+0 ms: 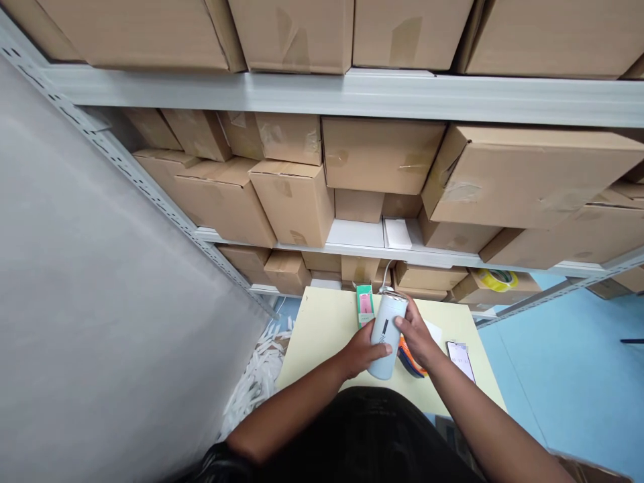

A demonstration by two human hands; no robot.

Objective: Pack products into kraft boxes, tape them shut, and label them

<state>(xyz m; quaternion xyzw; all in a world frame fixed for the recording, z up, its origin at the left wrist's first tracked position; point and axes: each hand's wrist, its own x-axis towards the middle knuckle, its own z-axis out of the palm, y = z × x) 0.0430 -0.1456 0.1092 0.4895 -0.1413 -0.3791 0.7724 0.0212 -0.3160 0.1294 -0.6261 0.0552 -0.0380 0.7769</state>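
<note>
Both my hands hold a pale blue-white bottle (386, 332) over a small pale yellow table (322, 329). My left hand (363, 349) wraps its lower left side, thumb across the front. My right hand (415, 335) grips its right side, fingers curled near the top. A thin white loop sticks up from the bottle's cap. Just left of the bottle lies a green and pink carton (365, 305). Orange and blue bands (410, 359) lie under my right hand.
A phone (461, 359) lies on the table's right side. Grey metal shelving (352, 90) packed with cardboard boxes fills the view ahead. A roll of yellow tape (497, 278) sits on a low box. White packing scraps (259, 376) litter the floor at left.
</note>
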